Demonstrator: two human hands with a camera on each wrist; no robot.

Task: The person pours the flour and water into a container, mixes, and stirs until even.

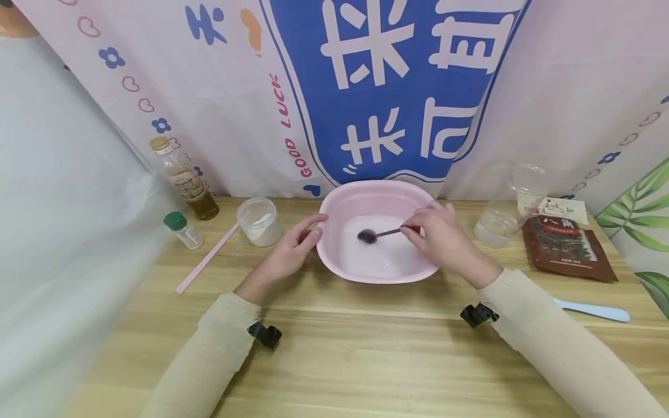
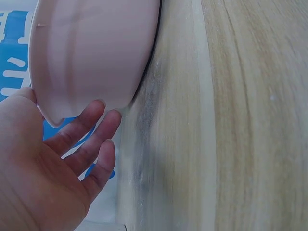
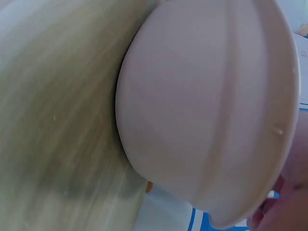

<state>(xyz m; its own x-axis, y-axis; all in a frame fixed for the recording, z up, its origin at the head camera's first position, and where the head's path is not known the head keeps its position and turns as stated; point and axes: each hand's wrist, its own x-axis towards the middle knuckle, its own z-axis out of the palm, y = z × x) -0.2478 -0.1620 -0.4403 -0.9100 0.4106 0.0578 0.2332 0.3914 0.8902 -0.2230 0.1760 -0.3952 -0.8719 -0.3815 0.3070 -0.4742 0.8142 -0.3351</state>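
Observation:
A pink plastic basin [image 1: 334, 261] stands on the wooden table, with white material across its bottom. My right hand [image 1: 444, 238] pinches the thin handle of a small dark spoon [image 1: 368, 236], whose bowl is low over the white material. Whether the spoon holds anything is too small to tell. At the basin's left side, my left hand [image 1: 287, 249] holds the rim. In the left wrist view its fingers [image 2: 98, 168] are bent toward the outer wall. The right wrist view mostly shows the basin's outside wall [image 3: 178, 96], with part of the right hand at the rim.
To the left stand an oil bottle [image 1: 190, 188], a green-capped shaker [image 1: 183, 230], a pink stick [image 1: 208, 258] and a tub of white powder [image 1: 260, 223]. At right are a clear cup [image 1: 496, 226], a brown packet [image 1: 567, 247] and a light blue handle [image 1: 596, 309]. A printed cloth hangs behind.

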